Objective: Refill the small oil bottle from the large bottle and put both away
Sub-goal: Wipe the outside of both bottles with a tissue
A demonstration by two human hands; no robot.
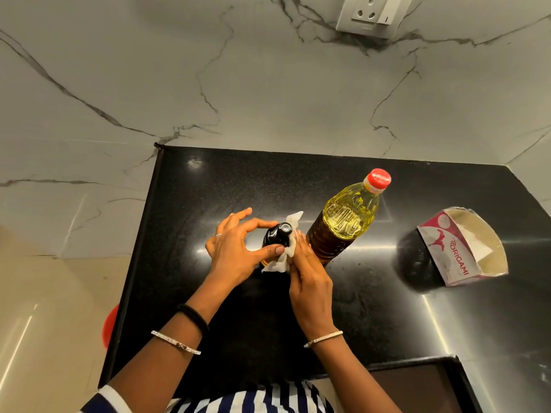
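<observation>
Left hand (235, 251): your thumb and fingers curl round the small bottle (278, 235), steadying it upright on the counter (372, 308).
Right hand (310, 281): straight fingers press a tissue (293, 220) against its side, likely wiping off oil.
Small bottle: dark, glossy, rounded, capped.
Large bottle (343, 228): clear ribbed plastic, yellow oil, red cap on; stands just beside your right hand.
Counter: black, polished, speckled.

- "ORIGAMI" in red capitals, running along the white and pink side of the open tissue box (447, 257), beside a red bird-like logo.
- Large oil bottle (346, 222): the red lettering on the yellow neck band and the embossing on the red cap are too small to read.
</observation>
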